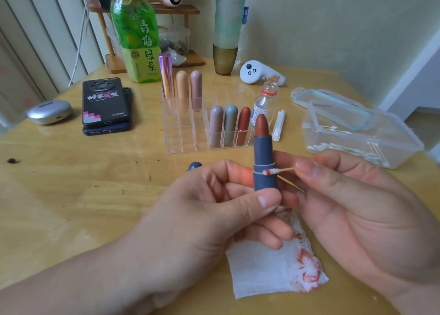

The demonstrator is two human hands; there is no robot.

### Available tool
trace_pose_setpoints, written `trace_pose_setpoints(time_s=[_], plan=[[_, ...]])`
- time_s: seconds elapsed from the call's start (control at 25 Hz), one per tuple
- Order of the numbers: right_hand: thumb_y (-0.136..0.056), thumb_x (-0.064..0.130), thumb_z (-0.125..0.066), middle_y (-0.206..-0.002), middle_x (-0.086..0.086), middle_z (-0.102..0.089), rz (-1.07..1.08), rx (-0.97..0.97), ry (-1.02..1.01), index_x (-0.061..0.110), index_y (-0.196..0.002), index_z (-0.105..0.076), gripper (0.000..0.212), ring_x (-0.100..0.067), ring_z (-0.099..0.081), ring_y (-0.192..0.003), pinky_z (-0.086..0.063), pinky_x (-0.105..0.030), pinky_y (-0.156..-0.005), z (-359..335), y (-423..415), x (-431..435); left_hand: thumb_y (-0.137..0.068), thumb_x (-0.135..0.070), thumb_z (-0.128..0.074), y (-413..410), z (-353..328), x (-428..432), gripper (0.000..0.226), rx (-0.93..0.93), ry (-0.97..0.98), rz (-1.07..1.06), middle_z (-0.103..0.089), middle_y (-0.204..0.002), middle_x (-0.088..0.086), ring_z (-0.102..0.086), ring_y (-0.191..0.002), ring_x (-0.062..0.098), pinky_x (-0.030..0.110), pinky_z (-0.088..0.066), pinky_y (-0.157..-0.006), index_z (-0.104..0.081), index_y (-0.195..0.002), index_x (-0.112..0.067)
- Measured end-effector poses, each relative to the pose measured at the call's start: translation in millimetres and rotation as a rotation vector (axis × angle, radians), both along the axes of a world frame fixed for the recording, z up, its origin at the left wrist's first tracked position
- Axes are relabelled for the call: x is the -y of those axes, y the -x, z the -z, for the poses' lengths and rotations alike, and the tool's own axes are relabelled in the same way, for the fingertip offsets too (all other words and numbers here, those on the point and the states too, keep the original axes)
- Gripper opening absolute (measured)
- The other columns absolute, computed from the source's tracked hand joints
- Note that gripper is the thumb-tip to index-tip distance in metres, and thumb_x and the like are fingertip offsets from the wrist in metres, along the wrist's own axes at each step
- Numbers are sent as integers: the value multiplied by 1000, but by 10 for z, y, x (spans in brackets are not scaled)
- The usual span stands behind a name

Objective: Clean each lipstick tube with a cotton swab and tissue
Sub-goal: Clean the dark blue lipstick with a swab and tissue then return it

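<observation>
Slate-blue cylindrical lipstick tube (263, 152), uncapped, brick-red bullet wound up. Held upright in the air over the near middle of the yellow wooden table (71, 195), directly above a white tissue (266, 267) smeared red.

Thin wooden-stick cotton swab (278, 171) lies level, its red-stained tip touching the pale seam ring on the tube's lower barrel. Likely working smears out of that groove. Tissue placed underneath probably to catch drips and for wiping.

Left hand (209, 210): palm turned inward, thumb and curled fingers pinching the tube's base, which leaves the barrel exposed to the swab. Upright hold keeps the bullet away from the fingers.

Right hand (357, 207): comes in from the right, thumb and forefinger pinching the stick's far end; other fingers loosely folded behind.

Rounded blue cap (195, 165) rests on the table just behind the left hand. Further back, a clear acrylic organiser (181, 136) holds six capped tubes. Open clear plastic box (404, 145) of spare swabs sits to the right, within reach.
</observation>
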State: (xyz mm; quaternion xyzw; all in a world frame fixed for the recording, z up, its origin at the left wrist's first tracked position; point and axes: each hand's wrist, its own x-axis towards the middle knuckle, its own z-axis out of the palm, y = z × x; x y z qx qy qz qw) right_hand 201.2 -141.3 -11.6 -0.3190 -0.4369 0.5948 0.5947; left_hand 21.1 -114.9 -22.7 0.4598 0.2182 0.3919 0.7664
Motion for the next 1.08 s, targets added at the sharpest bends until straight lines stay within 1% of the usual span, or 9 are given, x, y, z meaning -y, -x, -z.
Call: trace_pose_setpoints(time_s=[0.08,0.2,0.36,0.48,0.6,0.76,0.88,0.96,1.08], plan=[[-77,5,-71,-100,-42,-60,-30,-44,-8,0,-73,-57,15,-34,-52,-67,-52,-38,-59,-31,3,-3,-85,-4,-63,0,4,-2,22,41,9,43,-72,-98,24,-70,-68,24,27,-57,-63,-62,-103,8],[-86,1,-66,-103,-57,-43,-138,-120,-10,-2,-75,-38,31,-41,-52,-63,-48,-46,-54,-25,32,-5,-87,-3,-68,7,0,8,17,27,-6,77,-70,-83,13,-68,-67,20,26,-56,-66,-70,-103,2],[-86,2,-67,-106,-55,-46,-158,-106,-10,-2,-75,-42,28,-51,-49,-73,-49,-47,-56,0,36,4,-72,-5,-82,-5,5,20,18,-58,-27,-18,-70,-72,13,-68,-59,21,26,-55,-61,-76,-87,-14],[-77,7,-77,-108,-54,-47,-31,-32,11,-1,-77,-58,20,-48,-52,-85,-53,-41,-65,-1,5,-4,-75,-6,-76,9,11,-2,20,-26,29,-18,-71,-85,25,-71,-65,26,29,-57,-62,-70,-93,-1],[-73,8,-75,-106,-37,-65,26,4,-1,3,-74,-62,14,-38,-55,-80,-53,-32,-65,-14,-16,-14,-82,-4,-66,10,-7,3,21,41,59,51,-71,-96,25,-71,-69,23,28,-58,-66,-67,-99,9],[-75,8,-73,-107,-30,-69,22,25,-4,0,-76,-63,13,-50,-64,-99,-56,-43,-72,-10,16,1,-75,-12,-80,18,7,5,21,-81,-30,-4,-69,-75,13,-65,-62,20,24,-54,-64,-76,-95,-5],[-84,2,-65,-111,-34,-66,-68,-35,-30,-4,-78,-54,14,-51,-63,-88,-54,-50,-65,-20,40,8,-75,-14,-82,38,-3,1,21,-146,-86,-10,-67,-64,12,-63,-56,20,23,-52,-62,-76,-93,-5],[-89,2,-61,-114,-35,-64,-131,-56,-51,0,-77,-50,16,-57,-55,-83,-54,-52,-64,-28,38,8,-73,-9,-77,34,-35,8,23,-112,-79,13,-67,-65,16,-65,-55,22,25,-54,-59,-73,-95,-1],[-82,8,-70,-109,-32,-68,-29,28,-31,2,-78,-62,10,-54,-55,-94,-56,-45,-78,-5,-5,5,-70,-3,-76,28,-53,9,41,-33,-13,0,-67,-78,27,-70,-60,30,29,-57,-58,-56,-104,8]])
